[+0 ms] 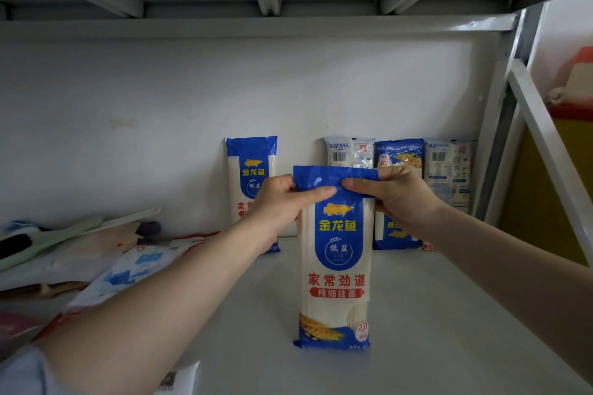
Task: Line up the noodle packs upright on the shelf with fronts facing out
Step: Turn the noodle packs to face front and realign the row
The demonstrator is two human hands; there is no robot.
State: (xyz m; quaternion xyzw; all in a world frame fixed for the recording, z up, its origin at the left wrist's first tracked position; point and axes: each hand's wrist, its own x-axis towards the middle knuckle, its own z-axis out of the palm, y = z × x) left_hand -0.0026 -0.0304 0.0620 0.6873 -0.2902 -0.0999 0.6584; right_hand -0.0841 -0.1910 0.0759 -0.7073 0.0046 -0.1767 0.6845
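A blue-and-white noodle pack [335, 266] stands upright in the middle of the white shelf [449, 314], front facing me. My left hand [282, 202] and my right hand [394, 192] both pinch its blue top seal. Behind it, against the back wall, another pack [245, 170] stands upright with its front out. To the right stand three more packs, all upside down: one [349, 152] shows its back, one [399, 154] shows its front, one [449, 170] shows its back.
A heap of flat packets, papers and a pale green utensil [64, 234] lies on the left of the shelf. A white packet [128, 276] lies flat under my left forearm. The metal upright [500, 138] bounds the right side; the shelf above hangs low.
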